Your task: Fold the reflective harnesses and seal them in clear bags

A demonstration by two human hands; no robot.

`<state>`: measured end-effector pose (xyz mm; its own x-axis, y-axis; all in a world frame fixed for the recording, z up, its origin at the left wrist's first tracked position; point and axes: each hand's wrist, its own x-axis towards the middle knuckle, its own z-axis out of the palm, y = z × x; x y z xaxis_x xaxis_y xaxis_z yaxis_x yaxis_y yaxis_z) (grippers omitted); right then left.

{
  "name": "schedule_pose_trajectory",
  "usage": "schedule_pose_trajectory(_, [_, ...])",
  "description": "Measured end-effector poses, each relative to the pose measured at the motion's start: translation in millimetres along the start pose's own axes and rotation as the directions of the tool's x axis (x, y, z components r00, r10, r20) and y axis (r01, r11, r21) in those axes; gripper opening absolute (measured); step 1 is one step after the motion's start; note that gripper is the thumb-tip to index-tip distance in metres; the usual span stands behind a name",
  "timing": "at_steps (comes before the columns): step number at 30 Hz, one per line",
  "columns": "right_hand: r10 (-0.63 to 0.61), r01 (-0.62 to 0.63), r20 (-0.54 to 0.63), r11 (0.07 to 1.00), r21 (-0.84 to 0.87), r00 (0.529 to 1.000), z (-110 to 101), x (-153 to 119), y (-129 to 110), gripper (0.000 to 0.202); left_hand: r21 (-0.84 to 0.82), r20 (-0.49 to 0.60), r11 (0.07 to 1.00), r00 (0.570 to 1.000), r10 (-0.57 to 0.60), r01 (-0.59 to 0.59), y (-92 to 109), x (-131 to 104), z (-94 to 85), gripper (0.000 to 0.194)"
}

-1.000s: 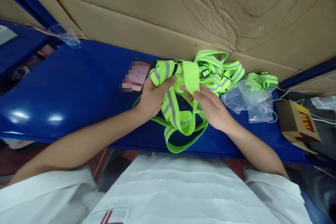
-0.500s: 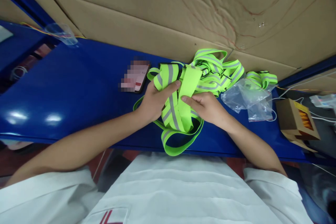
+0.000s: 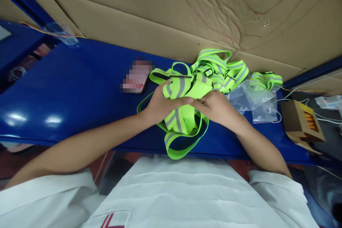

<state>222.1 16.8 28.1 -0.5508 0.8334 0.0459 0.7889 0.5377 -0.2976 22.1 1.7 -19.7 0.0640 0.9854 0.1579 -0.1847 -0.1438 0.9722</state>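
Between my hands is a folded reflective strap, bright yellow-green with a grey stripe. My left hand wraps its left side, thumb lying across the front. My right hand grips the right side, its thumb meeting the left thumb over the band. A loose loop of the strap hangs toward the table's front edge, and a dark buckle shows at the top of the folds. Just behind lies a heap of similar straps with black buckles. The fingers beneath the folds are hidden.
A phone, partly blurred out, lies left of my hands on the blue table. Clear plastic bags and another bundled strap lie at right, near an open cardboard box. A clear cup stands back left. Cardboard lines the back.
My thumbs have come together across the strap. Its top has folded down toward me, and my right hand has shifted slightly right.
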Motion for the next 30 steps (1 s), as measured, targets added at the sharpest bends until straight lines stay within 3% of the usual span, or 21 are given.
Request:
schedule_pose_trajectory(4, [0.001, 0.003, 0.167, 1.0, -0.024, 0.986, -36.0, -17.7, 8.7, 0.056, 0.068, -0.021, 0.997, 0.999, -0.045, 0.046, 5.6, -5.9, 3.9, 0.05])
schedule_pose_trajectory(8, [-0.014, 0.016, -0.008, 0.979, 0.201, 1.0, -57.2, -23.9, 13.1, 0.067, 0.083, 0.033, 0.994, 0.997, -0.068, 0.065, 6.4, -5.9, 3.7, 0.052])
schedule_pose_trajectory(10, [-0.043, 0.066, -0.073, 0.933, 0.354, 0.996, -53.7, -19.8, 10.5, 0.073, 0.114, 0.102, 0.993, 0.994, -0.044, 0.032, 4.4, -4.8, 2.4, 0.055])
schedule_pose_trajectory(12, [-0.039, 0.083, -0.113, 0.906, 0.416, 0.993, -44.7, -15.0, 5.5, 0.063, 0.122, 0.159, 0.992, 0.987, -0.004, -0.015, 1.6, -3.5, 0.6, 0.061])
schedule_pose_trajectory(16, [-0.095, 0.147, -0.168, 0.932, 0.332, 0.981, -31.9, -13.0, -4.2, 0.044, 0.141, 0.16, 0.988, 0.986, 0.048, -0.071, -1.8, -0.8, -2.8, 0.057])
schedule_pose_trajectory(23, [-0.23, 0.228, -0.024, 0.942, 0.247, 0.973, -26.0, -18.1, 0.1, 0.058, 0.219, 0.232, 0.973, 0.972, 0.021, -0.073, -7.4, -1.0, -5.5, 0.057])
schedule_pose_trajectory(27, [-0.238, 0.237, -0.027, 0.938, 0.253, 0.971, -9.9, -20.8, -10.0, 0.078, 0.212, 0.307, 0.977, 0.951, -0.032, -0.035, -15.0, -1.1, -6.8, 0.066])
schedule_pose_trajectory(30, [-0.232, 0.241, -0.071, 0.954, 0.177, 0.97, 5.5, -22.0, -26.2, 0.069, 0.216, 0.33, 0.976, 0.943, -0.036, -0.038, -16.5, -0.6, -8.5, 0.072])
